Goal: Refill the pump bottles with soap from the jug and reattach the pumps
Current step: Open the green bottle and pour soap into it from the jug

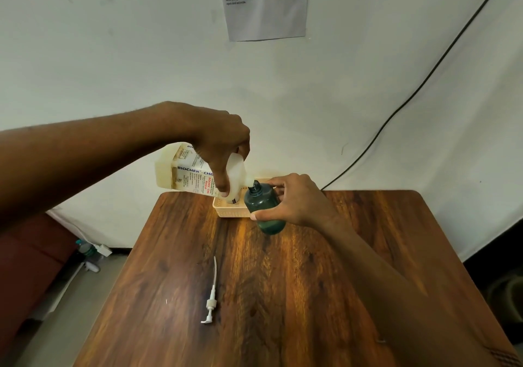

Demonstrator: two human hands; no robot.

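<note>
L to R: floor clutter off the table's left edge, not relevant. L hand [218, 143] clamped round the jug [184, 171] near its neck, jug tipped well over, spout down and touching or just above the bottle [264, 211] mouth. Can't see a soap stream, too blurred at the spout. Below the jug, a small basket [230, 211] at the table's [311, 296] far edge; something white stands in it, can't tell what. Bottle is dark green, tilted toward the jug, lifted or barely resting on the table just beside the basket. R hand [297, 202] wraps it, thumb in front, fingers behind. A little dark liquid shows at the bottle's base, so fill looks early. Pump [210, 301] lies loose nearer the camera, mid-table, well apart from both hands.

Risks, as I judge them: both containers are tilted and held in air w/o firm support, so spout could slip off the narrow mouth and soap runs onto R hand, table or into basket. Dark plastic hides the level, so overfill is likely if pour isn't eased off. Soapy fingers would make the bottle slip
</note>
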